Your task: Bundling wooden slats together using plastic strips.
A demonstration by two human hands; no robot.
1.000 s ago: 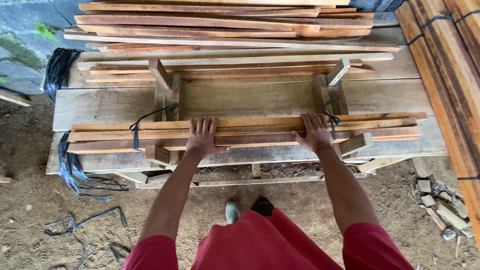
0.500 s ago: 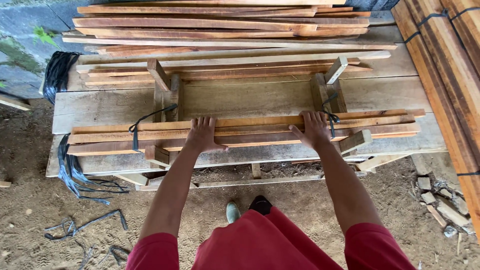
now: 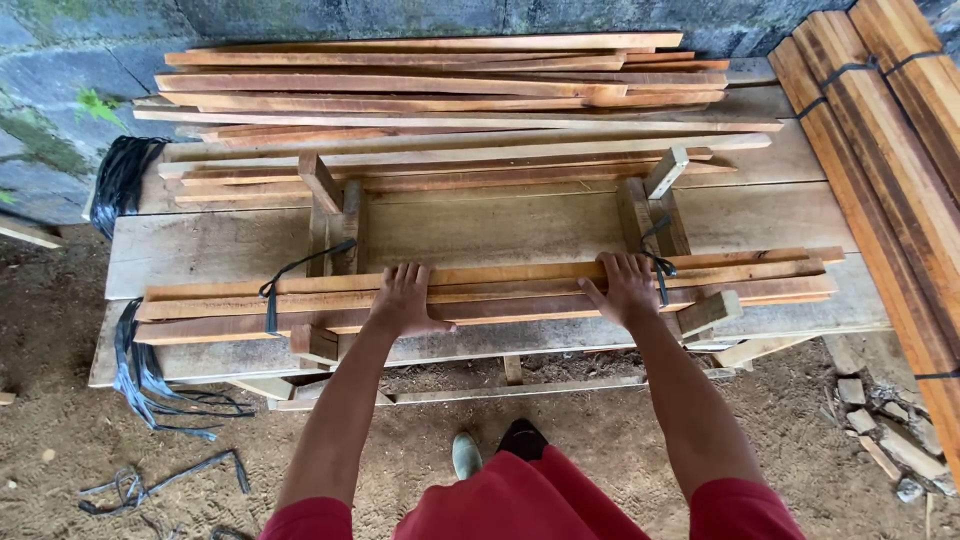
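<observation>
Left hand [image 3: 403, 298] and right hand [image 3: 627, 288], fingers spread, pressed flat on the bundle of wooden slats [image 3: 500, 292] lying across the near edge of the plank bench [image 3: 500, 228], black strap [image 3: 278, 290] at left.

No packages, labels, signs or screens in view.
Nothing printed or boxed shows anywhere in the frame; the nearest to packaging is a bundle of reddish-brown wooden slats [image 3: 880, 170] along the right edge, held together by thin black straps [image 3: 845, 72] across its upper part.
</observation>
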